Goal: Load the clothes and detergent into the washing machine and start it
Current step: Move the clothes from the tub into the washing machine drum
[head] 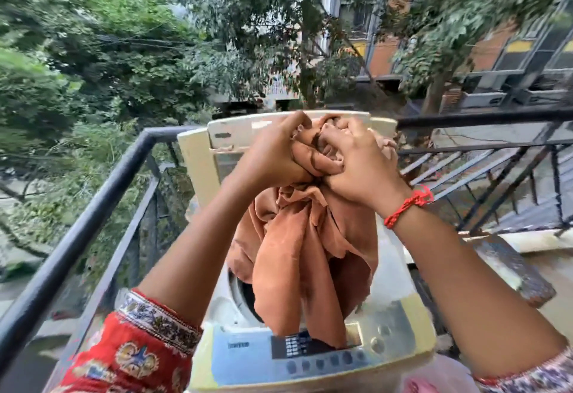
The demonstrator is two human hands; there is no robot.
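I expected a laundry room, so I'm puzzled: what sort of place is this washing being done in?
Most likely an open upper-floor balcony of a home. A black metal railing edges it, green trees and apartment buildings lie beyond, and a cream top-loading washing machine stands against the rail.

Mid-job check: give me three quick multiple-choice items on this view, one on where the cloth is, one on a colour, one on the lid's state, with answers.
1. Where does the orange-brown cloth hang?
A. Over the open drum of the washing machine
B. On the railing
C. On the floor

2. What colour is the thread on the right wrist?
A. Blue
B. Red
C. White

3. What state is the lid in?
A. Shut
B. Raised
C. Removed

Answers:
1. A: both hands, left hand and right hand, bunch it above the drum opening, its lower end draping over the control panel.
2. B: the wrist thread is red.
3. B: the lid stands upright behind the hands.
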